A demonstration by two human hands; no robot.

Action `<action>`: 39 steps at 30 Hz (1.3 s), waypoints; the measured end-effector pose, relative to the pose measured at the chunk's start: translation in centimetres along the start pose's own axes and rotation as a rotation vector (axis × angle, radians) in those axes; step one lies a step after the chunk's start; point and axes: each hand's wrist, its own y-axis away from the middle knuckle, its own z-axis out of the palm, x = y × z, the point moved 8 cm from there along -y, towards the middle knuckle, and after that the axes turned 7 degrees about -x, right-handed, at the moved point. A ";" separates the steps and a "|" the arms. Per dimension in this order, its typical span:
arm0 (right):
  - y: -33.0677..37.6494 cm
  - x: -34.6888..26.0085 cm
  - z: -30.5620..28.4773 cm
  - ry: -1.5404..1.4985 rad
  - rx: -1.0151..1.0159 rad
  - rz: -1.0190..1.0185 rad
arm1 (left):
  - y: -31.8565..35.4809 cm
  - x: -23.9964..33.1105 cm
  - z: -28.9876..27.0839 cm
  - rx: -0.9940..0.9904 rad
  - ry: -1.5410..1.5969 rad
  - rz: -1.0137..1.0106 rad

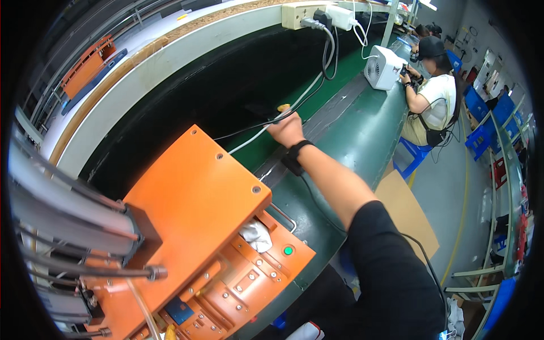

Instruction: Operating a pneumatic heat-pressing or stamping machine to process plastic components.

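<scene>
Currently the right hand point(288, 129) is stretched far out across the green conveyor belt point(351, 133), fingers closed around a small yellowish-tipped piece point(283, 107) at the dark far edge; what the piece is cannot be made out. A black wrist strap point(294, 155) sits on that forearm, with a thin cable trailing back toward the body.

Left hand: not in view, so its grip cannot be told.

Near left, an orange press fixture point(198, 226) with a green button point(288, 250) on its front; a white cloth-like wad point(258, 235) lies in its opening. White and black cords point(306, 93) run from a power strip point(309, 14) at the far rail down past the hand. Far right, a white fan unit point(382, 67) and another person point(433, 93) seated at the belt.

Judged step: picking up or setting down the piece at the far side of the belt. Any next move calls for keeping clear of the cords crossing just beside the knuckles.
</scene>
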 end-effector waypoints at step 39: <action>41.3 -10.1 -18.9 -2.007 -0.904 0.487 | 1.1 -3.4 1.2 0.077 -0.041 0.214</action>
